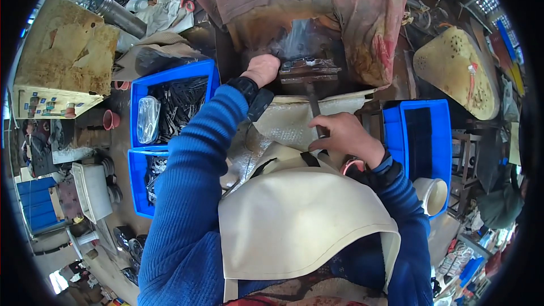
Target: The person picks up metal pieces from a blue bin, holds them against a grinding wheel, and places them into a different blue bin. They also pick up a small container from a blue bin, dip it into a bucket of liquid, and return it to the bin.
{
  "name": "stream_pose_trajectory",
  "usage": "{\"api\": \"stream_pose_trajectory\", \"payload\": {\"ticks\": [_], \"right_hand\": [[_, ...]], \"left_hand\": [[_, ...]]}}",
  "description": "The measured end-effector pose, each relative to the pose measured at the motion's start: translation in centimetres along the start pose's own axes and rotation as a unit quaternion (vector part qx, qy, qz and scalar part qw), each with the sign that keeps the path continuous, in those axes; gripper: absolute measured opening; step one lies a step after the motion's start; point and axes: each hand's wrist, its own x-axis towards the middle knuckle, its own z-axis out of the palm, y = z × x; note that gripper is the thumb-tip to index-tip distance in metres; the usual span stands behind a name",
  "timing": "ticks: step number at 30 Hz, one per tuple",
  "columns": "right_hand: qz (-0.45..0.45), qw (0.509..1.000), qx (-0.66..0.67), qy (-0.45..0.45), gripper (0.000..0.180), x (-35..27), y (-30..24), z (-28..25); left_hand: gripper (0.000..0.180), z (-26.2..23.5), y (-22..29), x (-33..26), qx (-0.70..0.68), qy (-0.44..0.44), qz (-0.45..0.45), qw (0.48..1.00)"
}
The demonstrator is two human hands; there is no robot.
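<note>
My left hand [263, 70] is curled closed beside a dark metal fixture [309, 69] under a hanging cloth; whatever its fingers may hold is hidden. From the fixture a metal bar [313, 105] runs down toward me. Around the bar's near end my right hand [350, 136] is closed, thumb on top and fingers partly hidden beneath. A pale, crumpled sheet [289, 120] lies below the fixture, in front of my cream apron [306, 215]. Behind the fixture, a whitish blur [297, 37] shows against the sooty machine.
Two blue bins [134, 119] on my left hold dark metal pieces and a clear plastic-wrapped bundle [148, 119]. On my right, another blue bin [395, 136] carries a cream ring-shaped container [435, 197]. The stained reddish cloth [368, 17] drapes over the machine. A yellowed control box [62, 56] stands far left.
</note>
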Motion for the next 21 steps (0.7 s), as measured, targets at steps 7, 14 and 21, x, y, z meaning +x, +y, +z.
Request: {"api": "stream_pose_trajectory", "payload": {"ticks": [7,14,21], "right_hand": [[0.142,0.957,0.219,0.127,0.023,3.2,3.0,-1.8],[0.202,0.924,0.271,0.18,0.023,8.0,5.0,-2.1],[0.241,0.899,0.313,0.189,0.029,9.6,4.6,-2.5]], "left_hand": [[0.019,-1.3,0.5,-0.6,-0.022,-0.025,-0.04,0.999],[0.018,-0.4,-0.1,0.0,-0.053,-0.035,-0.037,0.997],[0.014,-4.8,1.0,-2.3,-0.191,0.125,-0.115,0.967]]}}
